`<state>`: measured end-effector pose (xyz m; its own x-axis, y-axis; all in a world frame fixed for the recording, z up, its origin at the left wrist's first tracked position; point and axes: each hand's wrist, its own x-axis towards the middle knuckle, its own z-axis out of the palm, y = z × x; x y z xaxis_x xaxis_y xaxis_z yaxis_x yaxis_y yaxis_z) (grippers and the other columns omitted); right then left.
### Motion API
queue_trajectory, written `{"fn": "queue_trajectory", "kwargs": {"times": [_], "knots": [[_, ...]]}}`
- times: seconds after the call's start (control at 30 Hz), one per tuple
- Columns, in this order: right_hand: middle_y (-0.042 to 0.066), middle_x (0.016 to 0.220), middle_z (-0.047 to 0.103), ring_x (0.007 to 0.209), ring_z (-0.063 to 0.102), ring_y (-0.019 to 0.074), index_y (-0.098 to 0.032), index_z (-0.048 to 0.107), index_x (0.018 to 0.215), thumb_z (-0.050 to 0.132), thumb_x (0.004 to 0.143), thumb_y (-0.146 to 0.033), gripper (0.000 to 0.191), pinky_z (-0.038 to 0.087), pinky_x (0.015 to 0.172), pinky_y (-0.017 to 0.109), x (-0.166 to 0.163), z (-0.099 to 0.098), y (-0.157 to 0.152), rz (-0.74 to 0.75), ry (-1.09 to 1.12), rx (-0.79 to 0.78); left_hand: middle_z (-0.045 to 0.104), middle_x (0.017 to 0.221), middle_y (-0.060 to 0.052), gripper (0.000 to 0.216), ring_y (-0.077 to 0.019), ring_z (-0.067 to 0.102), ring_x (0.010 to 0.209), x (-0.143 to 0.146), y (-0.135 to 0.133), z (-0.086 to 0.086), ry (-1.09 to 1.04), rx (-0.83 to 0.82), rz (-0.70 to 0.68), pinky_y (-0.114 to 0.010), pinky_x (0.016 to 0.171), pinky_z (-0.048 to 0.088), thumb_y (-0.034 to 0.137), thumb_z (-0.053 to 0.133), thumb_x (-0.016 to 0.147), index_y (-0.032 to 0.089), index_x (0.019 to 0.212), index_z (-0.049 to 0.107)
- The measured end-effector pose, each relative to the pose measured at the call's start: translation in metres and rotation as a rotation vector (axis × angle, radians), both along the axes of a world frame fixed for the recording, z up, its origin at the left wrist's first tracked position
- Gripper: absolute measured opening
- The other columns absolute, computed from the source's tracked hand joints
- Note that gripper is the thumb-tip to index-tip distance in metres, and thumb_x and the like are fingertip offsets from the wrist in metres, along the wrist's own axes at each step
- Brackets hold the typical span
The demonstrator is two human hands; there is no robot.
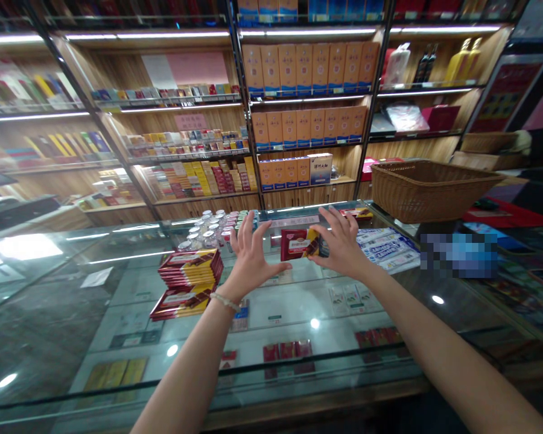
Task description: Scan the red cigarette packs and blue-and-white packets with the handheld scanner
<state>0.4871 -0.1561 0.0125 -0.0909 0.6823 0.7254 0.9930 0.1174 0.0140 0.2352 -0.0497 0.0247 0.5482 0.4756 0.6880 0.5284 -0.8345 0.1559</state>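
A red and yellow chocolate bar (294, 244) is held above the glass counter, its yellow end in the grip of my right hand (341, 244). Fingers and thumb of that hand close around the bar's right edge, partly covering it. My left hand (251, 259), wearing a pale beaded bracelet, is open to the left of the bar. Its fingers are spread, and its thumb points toward the bar without clearly touching it. Left of this hand, similar chocolate bars (190, 268) lie in two stacks, one behind the other, on the glass.
Several small lidded jars (208, 226) stand behind the stacks. Blue and white packs (387, 248) lie right of my hands, near a wicker basket (434, 190). Boxed goods fill the wall shelves (308, 99). Packs show beneath the glass counter (298, 325).
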Motion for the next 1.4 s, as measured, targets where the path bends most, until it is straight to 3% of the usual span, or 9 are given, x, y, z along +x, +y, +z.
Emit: {"fn": "queue_trajectory", "kwargs": {"times": [0.33, 0.5, 0.87, 1.4], "knots": [[0.017, 0.169, 0.035, 0.159, 0.021, 0.0372, -0.020, 0.062, 0.133, 0.068, 0.089, -0.054, 0.057, 0.003, 0.128, 0.065, 0.0058, -0.0002, -0.0010, -0.067, -0.128, -0.021, 0.014, 0.175, -0.023, 0.096, -0.0473, 0.010, 0.162, -0.0041, -0.0054, 0.0076, 0.148, 0.145, 0.070, -0.071, 0.125, -0.004, 0.059, 0.088, 0.074, 0.029, 0.156, 0.049], [0.019, 0.166, 0.041, 0.157, 0.027, 0.0376, -0.019, 0.064, 0.129, 0.074, 0.085, -0.052, 0.057, 0.003, 0.129, 0.063, 0.0061, -0.0029, 0.0012, -0.043, -0.156, 0.041, 0.018, 0.174, -0.026, 0.086, -0.0469, 0.013, 0.162, -0.0026, -0.0047, 0.0067, 0.167, 0.167, 0.105, -0.073, 0.125, -0.003, 0.054, 0.088, 0.076, 0.027, 0.151, 0.055], [0.019, 0.165, 0.042, 0.156, 0.028, 0.0389, -0.019, 0.064, 0.130, 0.076, 0.082, -0.053, 0.059, 0.005, 0.128, 0.064, 0.0056, -0.0011, 0.0010, -0.010, -0.138, 0.046, 0.025, 0.173, -0.024, 0.072, -0.0450, 0.018, 0.161, -0.0009, -0.0031, 0.0070, 0.188, 0.147, 0.164, -0.075, 0.124, 0.000, 0.043, 0.090, 0.075, 0.027, 0.141, 0.064], [0.019, 0.165, 0.042, 0.156, 0.028, 0.0383, -0.020, 0.062, 0.132, 0.079, 0.081, -0.059, 0.067, 0.005, 0.128, 0.063, 0.0068, -0.0008, 0.0020, -0.001, -0.119, 0.059, 0.022, 0.175, -0.020, 0.062, -0.0448, 0.018, 0.161, -0.0037, 0.0015, 0.0096, 0.193, 0.133, 0.176, -0.075, 0.124, -0.001, 0.045, 0.084, 0.081, 0.029, 0.139, 0.066]]}}
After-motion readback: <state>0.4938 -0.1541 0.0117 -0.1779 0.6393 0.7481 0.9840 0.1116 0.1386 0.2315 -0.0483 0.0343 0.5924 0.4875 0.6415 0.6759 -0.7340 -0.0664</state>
